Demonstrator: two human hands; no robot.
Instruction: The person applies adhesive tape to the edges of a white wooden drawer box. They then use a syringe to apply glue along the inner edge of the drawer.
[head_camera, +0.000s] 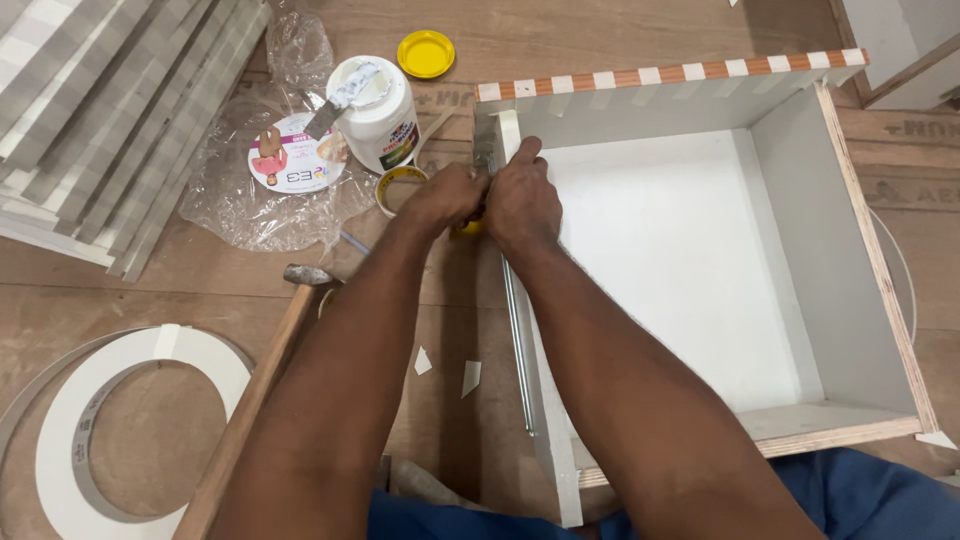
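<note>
We note a metal rail (518, 340) along the white drawer box (850, 230)'s 9 o'clock wall. Both hands, left (445, 195) and right (522, 200), clench a small yellow tool (470, 228) there; keep it square. Glue tub (375, 110) at 11 o'clock.

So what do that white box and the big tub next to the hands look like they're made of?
The white box looks like plywood faced with smooth white laminate: its bare top edge shows layered brown wood. Striped brown-and-white edge banding runs along its far side. The tub looks like glossy white plastic, and its yellow lid lies apart. Both hands press at the box's near corner.
</note>
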